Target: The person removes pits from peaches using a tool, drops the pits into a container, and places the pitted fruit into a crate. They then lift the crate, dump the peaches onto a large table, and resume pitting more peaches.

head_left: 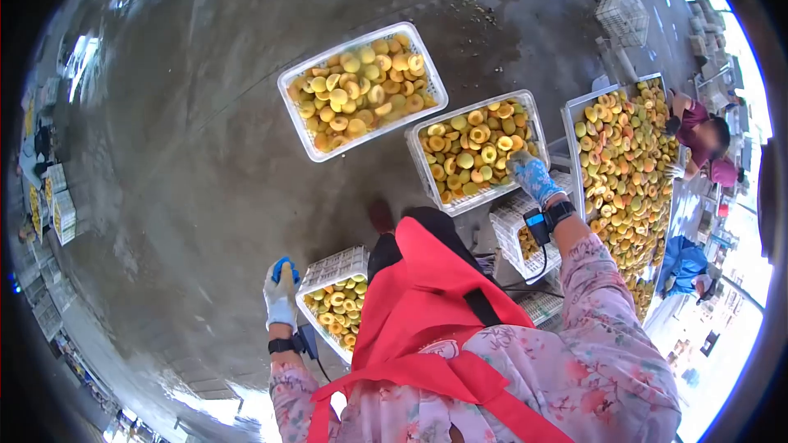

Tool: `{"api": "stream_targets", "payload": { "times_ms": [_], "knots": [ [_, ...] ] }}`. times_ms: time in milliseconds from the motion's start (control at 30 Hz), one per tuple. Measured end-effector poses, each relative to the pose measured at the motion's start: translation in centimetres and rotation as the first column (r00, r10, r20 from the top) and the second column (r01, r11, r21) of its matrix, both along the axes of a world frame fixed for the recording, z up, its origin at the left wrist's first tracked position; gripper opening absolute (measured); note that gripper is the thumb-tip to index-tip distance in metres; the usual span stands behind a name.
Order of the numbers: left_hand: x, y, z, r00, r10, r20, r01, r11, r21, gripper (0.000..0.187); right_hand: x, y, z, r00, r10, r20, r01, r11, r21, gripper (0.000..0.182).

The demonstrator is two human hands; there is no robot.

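My left hand (281, 295), in a white glove, is raised beside a white crate (327, 269) of halved, peach-like fruit (340, 305) near my body. Its fingers are bent around a small blue thing whose kind I cannot make out. My right hand (532, 176), in a blue-and-white patterned glove, reaches over the near right corner of another white crate (425, 174). Its fingertips are at the yellow-orange fruit halves (472, 148) there, but their grip is hidden. A third white crate (297, 133) of wet-looking fruit halves (361, 86) lies beyond, to the left.
A long metal-edged table (577, 156) heaped with fruit (628, 172) stands at right. A co-worker (698, 133) is at its far side. A white crate (510, 230) sits near my right forearm, and another crate (622, 15) is on the wet concrete floor (197, 172).
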State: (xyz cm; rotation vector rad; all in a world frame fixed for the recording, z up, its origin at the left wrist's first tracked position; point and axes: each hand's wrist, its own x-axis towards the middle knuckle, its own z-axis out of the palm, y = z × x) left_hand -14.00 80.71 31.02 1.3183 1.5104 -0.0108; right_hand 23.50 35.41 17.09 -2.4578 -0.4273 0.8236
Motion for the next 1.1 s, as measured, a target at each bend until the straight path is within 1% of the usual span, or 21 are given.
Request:
{"api": "stream_targets", "payload": {
  "times_ms": [33,100,133,200,233,267,333,367,400,467,500,567,600,633,667,700,733,767,800,967,1100],
  "knots": [
    [0.8,1.0,1.5,0.995,-0.032,0.094,0.034,0.999,-0.02,0.028,0.6,0.7,0.2,0.988,-0.125,-0.089,0.132,0.989,0.071,0.028],
    [1.7,6.3,6.0,0.977,-0.214,-0.012,0.214,0.972,0.097,0.029,2.3,2.6,1.0,0.898,-0.331,-0.29,0.391,0.903,0.18,0.032],
    [2.5,9.9,9.2,0.97,-0.218,-0.104,0.229,0.967,0.111,0.03,3.2,3.6,3.1,0.955,-0.235,-0.184,0.256,0.962,0.1,0.034],
    [5.9,16.1,17.2,0.939,-0.27,-0.213,0.309,0.934,0.178,0.031,4.2,5.0,3.9,0.894,-0.297,-0.336,0.359,0.923,0.14,0.033],
    [5.1,20.7,19.8,0.957,-0.201,-0.208,0.234,0.961,0.148,0.031,4.6,4.8,2.1,0.882,-0.322,-0.345,0.398,0.9,0.177,0.032],
    [7.5,21.7,23.3,0.956,-0.23,-0.181,0.272,0.927,0.258,0.032,5.8,4.3,0.8,0.977,-0.143,-0.156,0.161,0.981,0.109,0.032],
    [12.2,26.4,28.1,0.987,-0.133,-0.091,0.15,0.963,0.222,0.033,7.2,5.4,1.3,0.855,-0.35,-0.384,0.438,0.883,0.17,0.03],
    [14.6,27.5,29.6,0.975,-0.179,-0.135,0.213,0.924,0.317,0.034,8.7,6.4,2.6,0.877,-0.34,-0.339,0.338,0.939,-0.067,0.031],
    [18.5,27.8,29.3,0.962,-0.227,-0.151,0.27,0.87,0.413,0.035,9.7,6.1,1.9,0.885,-0.316,-0.343,0.325,0.945,-0.03,0.031],
    [24.9,28.9,26.5,0.943,-0.296,-0.152,0.329,0.894,0.304,0.032,10.2,5.2,0.4,0.896,-0.271,-0.353,0.305,0.951,0.045,0.032],
    [27.2,28.0,24.3,0.912,-0.358,-0.202,0.402,0.882,0.248,0.031,11.6,7.4,4.8,0.823,-0.345,-0.451,0.37,0.928,-0.035,0.034],
    [29.8,25.4,20.1,0.87,-0.426,-0.246,0.461,0.881,0.104,0.028,6.3,3.3,2.6,0.894,0.109,-0.434,0.043,0.944,0.327,0.037],
    [30.0,23.6,16.9,0.875,-0.429,-0.222,0.446,0.894,0.031,0.026,2.6,2.9,4.3,0.646,0.032,-0.763,0.261,0.93,0.26,0.037],
    [29.0,22.6,13.7,0.882,-0.389,-0.266,0.355,0.92,-0.168,0.025,-0.9,2.9,6.2,0.312,-0.098,-0.945,0.428,0.903,0.048,0.037],
    [26.1,21.8,11.4,0.876,-0.327,-0.353,0.204,0.917,-0.344,0.027,-4.4,3.3,8.0,0.113,-0.164,-0.98,0.397,0.912,-0.106,0.036],
    [22.1,22.0,9.3,0.668,-0.539,-0.514,0.226,0.804,-0.55,0.032,-6.8,4.5,9.7,0.098,-0.158,-0.983,0.283,0.951,-0.125,0.036],
    [16.4,23.2,8.1,0.412,-0.839,-0.356,0.318,0.498,-0.807,0.043,-9.0,6.3,11.3,0.082,-0.154,-0.985,0.187,0.973,-0.136,0.035],
    [13.4,24.0,7.3,0.235,-0.956,-0.174,0.288,0.239,-0.927,0.044,-10.5,7.9,12.5,0.072,-0.147,-0.986,0.121,0.983,-0.138,0.035],
    [13.1,24.1,7.4,0.173,-0.98,-0.097,0.211,0.133,-0.968,0.045,-11.5,9.6,13.4,0.078,-0.158,-0.984,0.098,0.984,-0.15,0.035],
    [17.0,29.2,8.8,0.082,-0.996,-0.046,0.04,0.049,-0.998,0.049,-12.7,16.7,13.6,0.235,-0.234,-0.943,0.142,0.968,-0.204,0.033],
    [23.7,32.8,9.8,-0.042,-0.99,0.136,-0.147,-0.129,-0.981,0.053,-11.9,19.9,12.6,0.337,-0.263,-0.904,0.163,0.962,-0.219,0.032]
  ]
}}
